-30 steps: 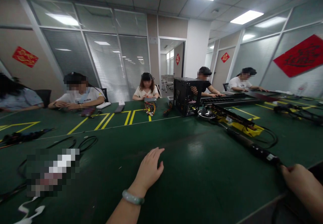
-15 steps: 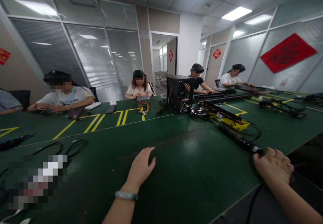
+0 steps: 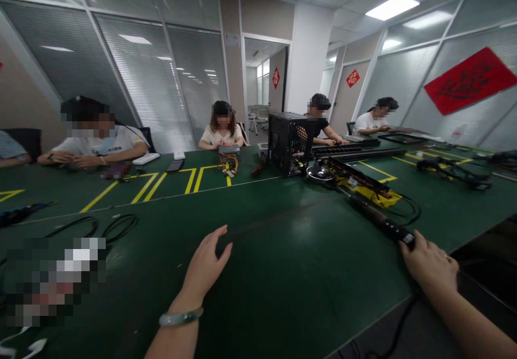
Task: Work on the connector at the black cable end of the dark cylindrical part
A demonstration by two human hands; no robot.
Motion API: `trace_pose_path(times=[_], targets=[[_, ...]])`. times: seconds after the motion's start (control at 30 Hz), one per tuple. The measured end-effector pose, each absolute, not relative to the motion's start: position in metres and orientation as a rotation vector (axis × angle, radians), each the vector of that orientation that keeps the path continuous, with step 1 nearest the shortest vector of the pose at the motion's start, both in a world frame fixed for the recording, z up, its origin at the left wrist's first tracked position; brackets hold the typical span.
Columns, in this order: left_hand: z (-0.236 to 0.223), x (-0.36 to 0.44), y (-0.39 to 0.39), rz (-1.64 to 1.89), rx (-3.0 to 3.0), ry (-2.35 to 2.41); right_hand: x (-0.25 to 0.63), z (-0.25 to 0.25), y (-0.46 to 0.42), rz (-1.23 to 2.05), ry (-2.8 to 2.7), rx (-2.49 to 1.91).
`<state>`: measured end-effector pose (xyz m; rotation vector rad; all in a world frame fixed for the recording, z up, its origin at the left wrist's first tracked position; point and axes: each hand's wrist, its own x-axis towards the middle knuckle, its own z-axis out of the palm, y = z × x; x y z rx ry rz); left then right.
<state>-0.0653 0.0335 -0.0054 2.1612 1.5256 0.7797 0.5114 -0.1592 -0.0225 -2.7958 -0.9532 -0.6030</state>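
My left hand (image 3: 205,264) lies flat on the green table (image 3: 291,273), fingers stretched out and together, holding nothing; a pale bangle circles its wrist. At the table's near right edge, my right hand (image 3: 430,264) has its fingers curled around the near end of a long black rod-shaped tool (image 3: 379,221). That tool runs away from me toward a yellow pad (image 3: 374,194) and a black computer case (image 3: 288,143).
Several people sit along the far side and right end of the table. Black cables (image 3: 100,227) loop at the left, coloured wires (image 3: 228,165) lie mid-table, and long black parts (image 3: 355,151) extend right. Yellow tape lines mark the table.
My right hand moved in from the right edge and closed on the near end of the black tool. My left hand drifted left in view as my head turned right.
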Motion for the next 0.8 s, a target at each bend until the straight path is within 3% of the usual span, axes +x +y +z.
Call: trace_pose_path(times=[0.8], targets=[[-0.011, -0.063, 0.053, 0.96, 2.006, 1.47, 0.505, -0.01, -0.158, -0.521, -1.097, -2.862]])
